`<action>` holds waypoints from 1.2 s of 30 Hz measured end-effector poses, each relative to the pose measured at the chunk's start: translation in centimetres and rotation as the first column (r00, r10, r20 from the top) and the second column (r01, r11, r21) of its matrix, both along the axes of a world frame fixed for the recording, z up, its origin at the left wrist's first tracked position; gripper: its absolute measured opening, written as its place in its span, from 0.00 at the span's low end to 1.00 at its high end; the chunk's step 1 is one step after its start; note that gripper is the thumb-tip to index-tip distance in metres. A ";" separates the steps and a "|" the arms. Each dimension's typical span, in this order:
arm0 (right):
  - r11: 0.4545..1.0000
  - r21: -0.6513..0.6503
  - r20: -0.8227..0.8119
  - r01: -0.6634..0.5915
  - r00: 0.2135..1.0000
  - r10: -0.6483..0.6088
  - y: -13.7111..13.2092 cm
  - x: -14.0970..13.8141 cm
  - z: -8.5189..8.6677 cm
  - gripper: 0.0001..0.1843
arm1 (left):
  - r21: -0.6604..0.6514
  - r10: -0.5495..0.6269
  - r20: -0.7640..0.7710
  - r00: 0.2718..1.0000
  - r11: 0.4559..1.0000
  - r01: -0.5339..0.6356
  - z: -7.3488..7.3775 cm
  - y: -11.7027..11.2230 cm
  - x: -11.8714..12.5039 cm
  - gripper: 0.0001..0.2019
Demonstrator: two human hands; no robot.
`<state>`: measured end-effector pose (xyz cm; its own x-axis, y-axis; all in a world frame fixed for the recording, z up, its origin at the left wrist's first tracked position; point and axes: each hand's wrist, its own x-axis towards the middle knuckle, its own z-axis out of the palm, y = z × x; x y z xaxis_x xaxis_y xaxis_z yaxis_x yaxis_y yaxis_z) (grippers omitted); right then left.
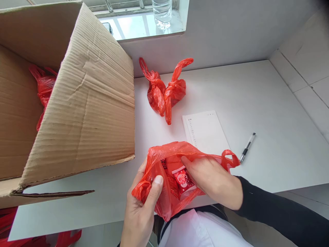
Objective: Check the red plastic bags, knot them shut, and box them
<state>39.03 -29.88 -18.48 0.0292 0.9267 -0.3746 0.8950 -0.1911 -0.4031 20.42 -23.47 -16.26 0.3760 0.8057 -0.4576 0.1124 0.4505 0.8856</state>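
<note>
A red plastic bag [177, 148] lies at the near edge of the table with its mouth spread wide. My left hand [144, 206] grips the bag's left side, thumb inside the rim and fingers behind it. Inside sit small wrapped packets, among them a red and white packet [183, 179]. My right hand [210, 175] reaches into the bag's mouth from the right, beside that packet; most of its fingers are hidden, so I cannot tell whether they hold anything. A loop handle of the bag sticks up beyond my right wrist.
A large open cardboard box [102, 89] stands on the left, with red bags [46, 85] inside. Two knotted red bags [164, 91] sit near the wall. A notebook [205, 132] and a pen [248, 147] lie on the white table [277, 120]. A water bottle [162, 13] stands on the sill.
</note>
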 end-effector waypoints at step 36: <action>0.997 0.051 0.042 -0.063 0.997 0.061 1.8 -1.7 0.1 0.15 | 0.005 0.047 -0.042 0.998 0.999 -0.047 0.7 0.3 0.8 0.26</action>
<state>37.34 -28.07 -18.34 -0.0151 0.9454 -0.3257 0.9201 -0.1143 -0.3746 21.27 -23.18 -15.58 0.3183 0.8236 -0.4695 0.1289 0.4530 0.8821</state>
